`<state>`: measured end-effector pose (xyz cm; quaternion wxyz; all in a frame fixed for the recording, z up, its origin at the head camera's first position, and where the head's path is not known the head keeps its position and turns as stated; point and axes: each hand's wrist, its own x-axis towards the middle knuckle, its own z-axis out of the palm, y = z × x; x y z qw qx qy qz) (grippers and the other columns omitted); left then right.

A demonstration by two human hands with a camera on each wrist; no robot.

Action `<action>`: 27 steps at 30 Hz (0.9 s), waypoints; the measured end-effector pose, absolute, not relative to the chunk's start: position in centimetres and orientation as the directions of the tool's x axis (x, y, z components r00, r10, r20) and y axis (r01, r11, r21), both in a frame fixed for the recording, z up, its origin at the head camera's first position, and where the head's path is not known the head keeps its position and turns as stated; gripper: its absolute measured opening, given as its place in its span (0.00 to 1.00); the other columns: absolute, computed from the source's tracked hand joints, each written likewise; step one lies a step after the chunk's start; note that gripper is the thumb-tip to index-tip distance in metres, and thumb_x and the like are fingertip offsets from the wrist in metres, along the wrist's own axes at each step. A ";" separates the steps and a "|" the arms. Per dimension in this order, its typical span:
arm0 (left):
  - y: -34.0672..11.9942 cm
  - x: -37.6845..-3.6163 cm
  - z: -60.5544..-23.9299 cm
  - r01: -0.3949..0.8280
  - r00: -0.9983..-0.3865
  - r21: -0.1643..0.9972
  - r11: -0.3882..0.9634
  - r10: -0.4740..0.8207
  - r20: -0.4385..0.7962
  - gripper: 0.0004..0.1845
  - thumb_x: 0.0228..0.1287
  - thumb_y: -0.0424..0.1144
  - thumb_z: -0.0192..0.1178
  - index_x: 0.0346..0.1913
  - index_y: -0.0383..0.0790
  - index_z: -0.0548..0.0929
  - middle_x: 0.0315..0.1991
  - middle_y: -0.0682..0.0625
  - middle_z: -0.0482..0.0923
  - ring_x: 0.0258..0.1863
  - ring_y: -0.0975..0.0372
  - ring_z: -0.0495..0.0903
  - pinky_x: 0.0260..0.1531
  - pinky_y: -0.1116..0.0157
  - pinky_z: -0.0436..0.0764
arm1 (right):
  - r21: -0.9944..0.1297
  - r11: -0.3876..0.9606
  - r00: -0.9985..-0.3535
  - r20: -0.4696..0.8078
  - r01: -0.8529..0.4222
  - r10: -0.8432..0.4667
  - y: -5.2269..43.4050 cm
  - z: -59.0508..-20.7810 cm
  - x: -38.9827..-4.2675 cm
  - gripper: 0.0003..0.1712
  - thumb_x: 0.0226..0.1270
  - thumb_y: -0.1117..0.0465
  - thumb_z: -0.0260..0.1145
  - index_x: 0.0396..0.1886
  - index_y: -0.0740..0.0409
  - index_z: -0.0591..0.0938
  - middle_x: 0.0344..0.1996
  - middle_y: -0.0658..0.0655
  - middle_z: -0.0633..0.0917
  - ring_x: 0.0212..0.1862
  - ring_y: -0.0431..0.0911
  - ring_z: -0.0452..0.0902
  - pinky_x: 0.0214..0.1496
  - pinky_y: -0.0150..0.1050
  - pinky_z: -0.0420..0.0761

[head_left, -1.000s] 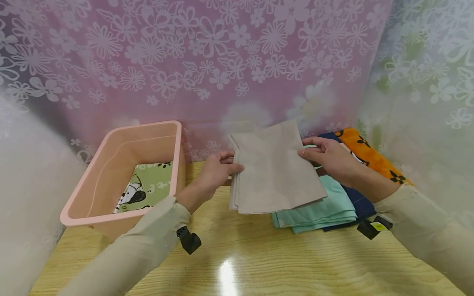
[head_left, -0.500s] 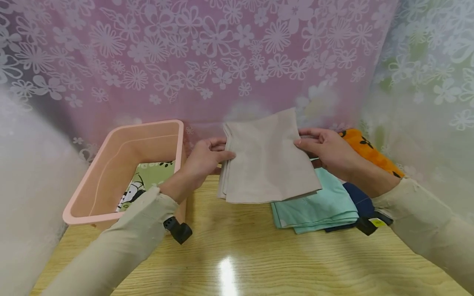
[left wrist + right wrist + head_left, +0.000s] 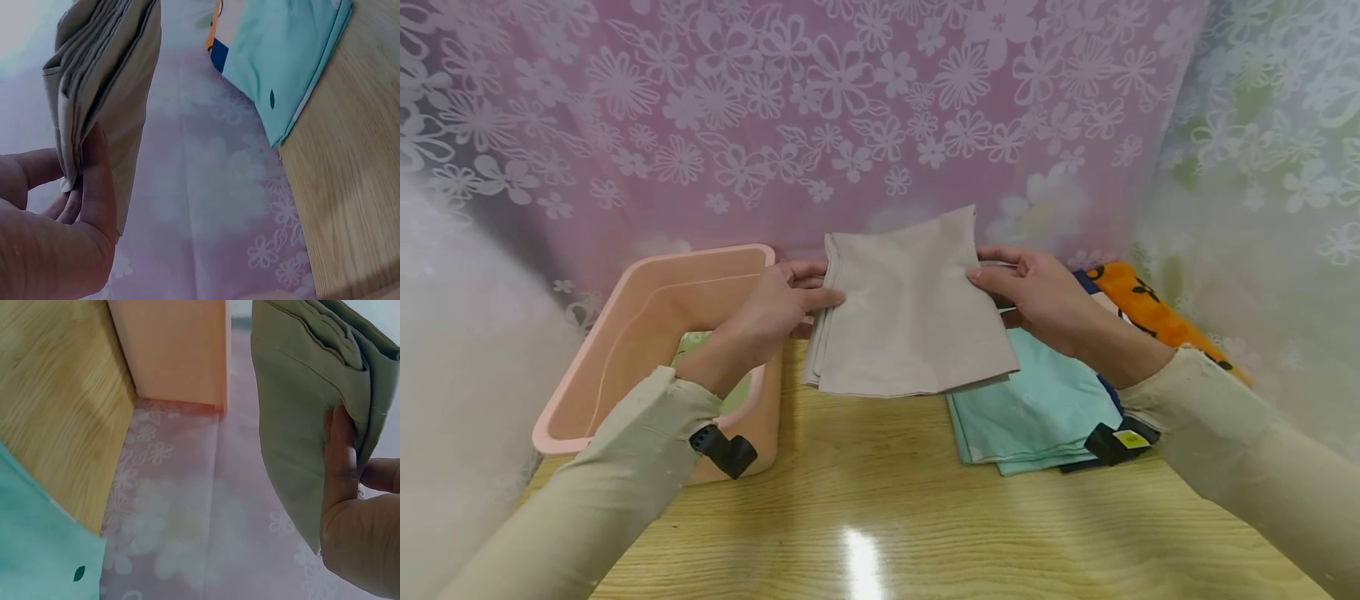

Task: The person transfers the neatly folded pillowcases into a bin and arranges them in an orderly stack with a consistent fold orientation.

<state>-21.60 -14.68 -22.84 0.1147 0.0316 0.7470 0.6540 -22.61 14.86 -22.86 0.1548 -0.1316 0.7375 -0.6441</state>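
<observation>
**Both hands holding a folded beige cloth above the table**

The left hand (image 3: 775, 308) is pinching the left edge of the folded beige cloth (image 3: 910, 308), thumb lying on top and fingers tucked underneath; the right hand (image 3: 1037, 296) is pinching the opposite edge the same way, so the cloth is hanging between the two grips, lifted off the wooden table (image 3: 880, 508); the left wrist view is showing the thumb (image 3: 97, 181) pressing against the stacked layers of the fold. Just outside the left grip, the pink plastic bin (image 3: 625, 358) is standing on the table, with a green printed cloth (image 3: 688, 342) showing inside it behind the forearm; below and beside the right grip, a folded mint-green cloth (image 3: 1037, 408) is lying on a dark blue one (image 3: 1108, 392), and an orange patterned cloth (image 3: 1150, 312) is lying beyond the right wrist, against the flowered curtain (image 3: 850, 125).
</observation>
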 end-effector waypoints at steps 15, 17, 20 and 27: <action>-18.6 -21.7 -20.7 -0.118 -0.975 0.968 0.221 0.157 -0.155 0.25 0.67 0.33 0.58 0.66 0.35 0.68 0.49 0.47 0.78 0.36 0.63 0.82 0.37 0.66 0.82 | -0.997 0.077 -0.909 -0.016 -0.018 -0.417 10.8 -21.8 -24.2 0.28 0.74 0.58 0.55 0.70 0.56 0.64 0.52 0.62 0.79 0.45 0.50 0.82 0.43 0.45 0.83; -19.1 -21.7 -20.5 -0.140 -0.975 0.961 0.240 0.137 -0.176 0.25 0.67 0.34 0.59 0.66 0.37 0.68 0.48 0.47 0.77 0.36 0.62 0.82 0.36 0.65 0.82 | -0.998 0.065 -0.905 -0.011 -0.018 -0.426 10.4 -21.8 -24.3 0.28 0.74 0.58 0.56 0.70 0.56 0.64 0.52 0.62 0.80 0.45 0.50 0.82 0.43 0.45 0.83; -19.8 -21.8 -20.2 -0.162 -0.975 0.951 0.263 0.104 -0.195 0.24 0.67 0.35 0.59 0.65 0.38 0.69 0.47 0.47 0.78 0.35 0.59 0.83 0.36 0.63 0.83 | -0.998 0.054 -0.902 -0.006 -0.019 -0.432 9.6 -21.8 -24.4 0.28 0.74 0.58 0.56 0.70 0.55 0.65 0.51 0.61 0.80 0.45 0.51 0.82 0.42 0.45 0.83; -21.7 -22.2 -19.9 -0.132 -0.977 0.929 0.345 0.111 -0.180 0.22 0.68 0.36 0.58 0.63 0.38 0.71 0.46 0.45 0.79 0.38 0.57 0.83 0.38 0.59 0.83 | -1.000 0.014 -0.896 0.007 -0.015 -0.444 7.4 -22.2 -25.2 0.26 0.73 0.58 0.57 0.68 0.55 0.67 0.50 0.61 0.81 0.45 0.53 0.82 0.41 0.45 0.83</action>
